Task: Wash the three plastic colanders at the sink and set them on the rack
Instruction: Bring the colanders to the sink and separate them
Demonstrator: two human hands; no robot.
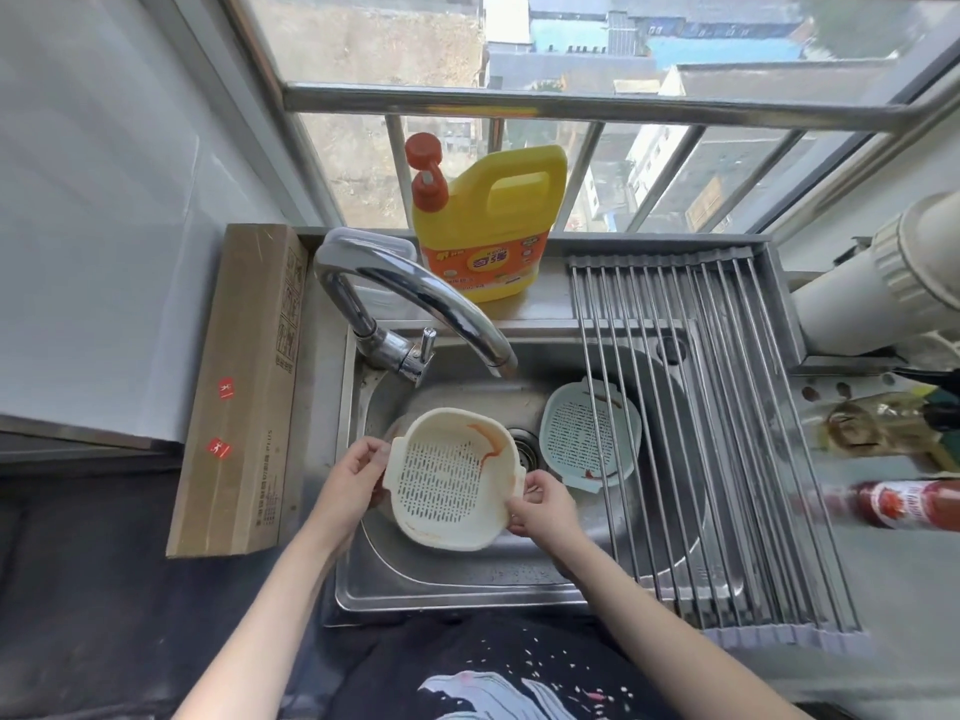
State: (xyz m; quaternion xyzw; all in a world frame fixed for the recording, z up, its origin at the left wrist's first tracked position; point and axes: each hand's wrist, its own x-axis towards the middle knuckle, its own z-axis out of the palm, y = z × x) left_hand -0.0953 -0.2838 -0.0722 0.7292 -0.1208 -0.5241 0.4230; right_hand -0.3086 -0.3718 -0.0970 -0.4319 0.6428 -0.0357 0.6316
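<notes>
A cream plastic colander (pixel 451 480) smeared with red sauce is held over the steel sink (pixel 457 574). My left hand (pixel 354 472) grips its left rim and handle. My right hand (pixel 545 506) pinches its right rim. Under the cream one a pinkish colander edge (pixel 390 433) peeks out at the left. A pale blue colander (pixel 589 440) with a sauce stain lies in the sink to the right, partly beneath the roll-up steel rack (pixel 727 459). The rack spans the sink's right side and carries nothing.
The curved faucet (pixel 415 309) arches over the sink with no water visible. A yellow detergent jug (pixel 485 226) stands on the back ledge. A cardboard box (pixel 244 392) lies to the left; a red sauce bottle (pixel 893 504) and other bottles lie on the right.
</notes>
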